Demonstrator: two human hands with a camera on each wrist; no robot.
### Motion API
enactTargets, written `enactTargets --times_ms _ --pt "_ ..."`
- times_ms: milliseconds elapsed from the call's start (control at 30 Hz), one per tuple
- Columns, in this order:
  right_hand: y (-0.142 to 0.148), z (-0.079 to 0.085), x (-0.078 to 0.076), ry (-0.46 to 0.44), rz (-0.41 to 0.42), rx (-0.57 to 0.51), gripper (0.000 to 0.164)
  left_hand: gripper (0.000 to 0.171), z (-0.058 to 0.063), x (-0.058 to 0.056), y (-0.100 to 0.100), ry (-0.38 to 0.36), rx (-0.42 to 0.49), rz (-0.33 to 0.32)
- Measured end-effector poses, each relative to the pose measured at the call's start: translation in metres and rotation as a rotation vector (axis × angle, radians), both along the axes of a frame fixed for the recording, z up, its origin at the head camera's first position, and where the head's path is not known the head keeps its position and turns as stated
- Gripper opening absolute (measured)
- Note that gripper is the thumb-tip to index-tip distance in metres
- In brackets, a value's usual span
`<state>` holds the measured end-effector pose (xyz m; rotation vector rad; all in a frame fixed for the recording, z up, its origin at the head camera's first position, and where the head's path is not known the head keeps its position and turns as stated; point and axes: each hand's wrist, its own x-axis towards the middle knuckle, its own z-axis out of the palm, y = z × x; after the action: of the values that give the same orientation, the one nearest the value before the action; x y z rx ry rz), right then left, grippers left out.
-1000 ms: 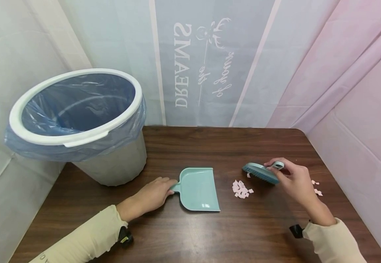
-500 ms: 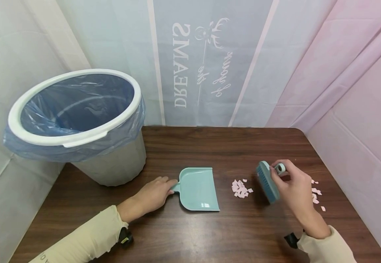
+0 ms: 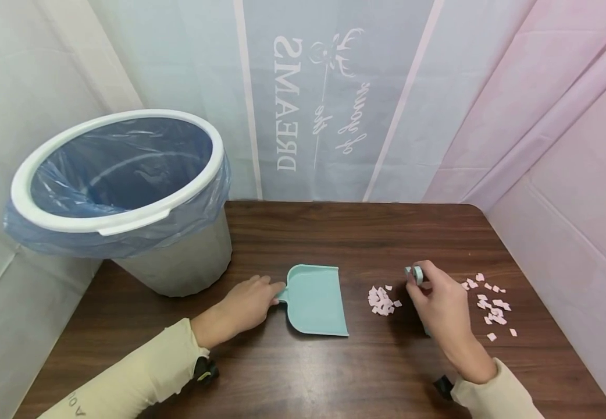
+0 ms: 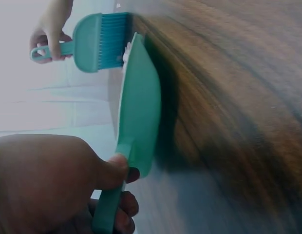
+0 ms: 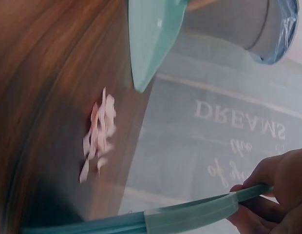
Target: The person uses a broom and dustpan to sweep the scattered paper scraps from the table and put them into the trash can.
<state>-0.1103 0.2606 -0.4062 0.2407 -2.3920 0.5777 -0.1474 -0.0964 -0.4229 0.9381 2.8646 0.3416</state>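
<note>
My left hand point(image 3: 245, 304) grips the handle of a mint-green dustpan point(image 3: 316, 299), whose wide lip faces right. In the left wrist view the thumb lies on top of the handle and the fingers curl beneath. My right hand point(image 3: 443, 311) pinches the handle of a matching brush point(image 4: 88, 44), bristles toward the table. From the head view the hand hides most of that brush. A small heap of pale pink paper scraps point(image 3: 381, 301) lies between the dustpan's lip and the brush, apart from the lip. More paper scraps point(image 3: 494, 311) are scattered right of my right hand.
A grey bin point(image 3: 190, 259) with a white rim and blue plastic liner stands at the back left of the dark wooden table point(image 3: 303, 233). Printed curtain point(image 3: 334, 105) hangs along the back, and pale fabric point(image 3: 591, 192) encloses the right side.
My right hand has turned the brush from lying crosswise to pointing toward me and shifted left, uncovering more scraps on the right. The left hand and dustpan have barely moved.
</note>
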Motion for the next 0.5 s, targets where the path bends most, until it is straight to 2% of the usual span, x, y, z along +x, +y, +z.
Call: enactTargets --times_ms 233,500 --pt "-0.022 -0.003 -0.002 -0.007 0.03 -0.034 0.022 0.024 0.007 0.002 0.005 -0.02 -0.021 0.008" --pt "-0.039 -0.003 -0.004 -0.055 0.098 -0.107 0.02 0.023 0.004 0.002 0.007 -0.022 -0.046 0.013"
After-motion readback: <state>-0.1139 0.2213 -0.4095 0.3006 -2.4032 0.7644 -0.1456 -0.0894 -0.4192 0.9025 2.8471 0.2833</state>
